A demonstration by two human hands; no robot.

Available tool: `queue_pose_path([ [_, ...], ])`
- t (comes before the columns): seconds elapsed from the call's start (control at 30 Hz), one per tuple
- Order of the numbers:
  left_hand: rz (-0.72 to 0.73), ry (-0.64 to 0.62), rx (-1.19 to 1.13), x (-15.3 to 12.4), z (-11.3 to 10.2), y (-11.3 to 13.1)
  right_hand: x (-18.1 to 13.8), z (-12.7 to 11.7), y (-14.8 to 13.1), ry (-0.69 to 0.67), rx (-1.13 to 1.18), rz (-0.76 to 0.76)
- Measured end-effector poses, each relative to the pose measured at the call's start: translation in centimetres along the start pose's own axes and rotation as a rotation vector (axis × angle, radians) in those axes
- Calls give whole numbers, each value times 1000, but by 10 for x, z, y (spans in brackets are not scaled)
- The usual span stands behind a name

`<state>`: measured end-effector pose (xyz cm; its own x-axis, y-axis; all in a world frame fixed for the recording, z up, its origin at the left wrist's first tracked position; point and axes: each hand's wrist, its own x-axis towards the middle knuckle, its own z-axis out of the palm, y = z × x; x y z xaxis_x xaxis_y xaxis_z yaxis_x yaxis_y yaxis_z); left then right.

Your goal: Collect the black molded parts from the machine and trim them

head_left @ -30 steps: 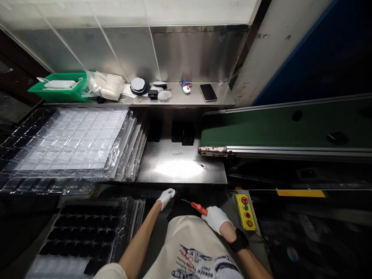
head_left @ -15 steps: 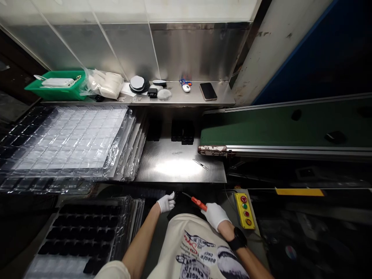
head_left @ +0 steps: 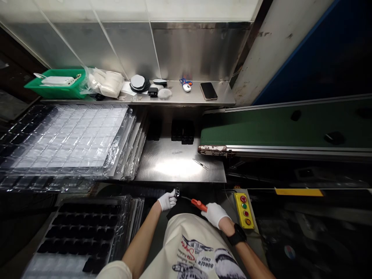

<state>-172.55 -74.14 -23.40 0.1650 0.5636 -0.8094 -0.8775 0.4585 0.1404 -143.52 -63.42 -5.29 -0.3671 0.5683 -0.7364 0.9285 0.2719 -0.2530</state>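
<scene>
In a white glove, my left hand (head_left: pixel 167 200) is closed on a small black part (head_left: pixel 177 192), which shows a shiny face beside the thumb. My right hand (head_left: pixel 215 215), gloved too, is wrapped round an orange-handled tool (head_left: pixel 198 204). The tool's thin, slightly curved shaft points left at the black part; I cannot tell whether its tip touches. Both hands are in front of my body, below the near edge of the steel table (head_left: pixel 177 164). Several more black parts (head_left: pixel 182 131) stand at the back of that table.
Stacked clear trays (head_left: pixel 66 139) stand on the left, with a lower tray of black parts (head_left: pixel 81 232) nearer me. A green conveyor belt (head_left: pixel 261 126) carries dark pieces at right. Tweezers (head_left: pixel 200 164) lie on the steel. A yellow button box (head_left: pixel 244 211) is beside my right hand.
My left hand has turned the black part, so a shiny face now shows. The tool has tilted slightly in my right hand, its shaft lying flatter.
</scene>
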Motion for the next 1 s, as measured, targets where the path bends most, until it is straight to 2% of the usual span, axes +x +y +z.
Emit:
queue_pose_path([
  [0.2,82,-48,20,-2,17,6,0,2,1,23,14,-32],
  [0.4,193,19,191,-3,25,11,-2,1,2,66,26,-26],
  [0.57,399,137,401,-1,30,6,-5,0,4,72,21,-6],
  [0.73,578,143,552,-2,36,6,-6,-3,6,57,-7,21],
  [0.83,543,102,567,-11,33,16,-6,-9,9,61,-15,31],
  [1.0,259,-95,510,-22,26,19,-11,-22,16,31,-2,-35],
])
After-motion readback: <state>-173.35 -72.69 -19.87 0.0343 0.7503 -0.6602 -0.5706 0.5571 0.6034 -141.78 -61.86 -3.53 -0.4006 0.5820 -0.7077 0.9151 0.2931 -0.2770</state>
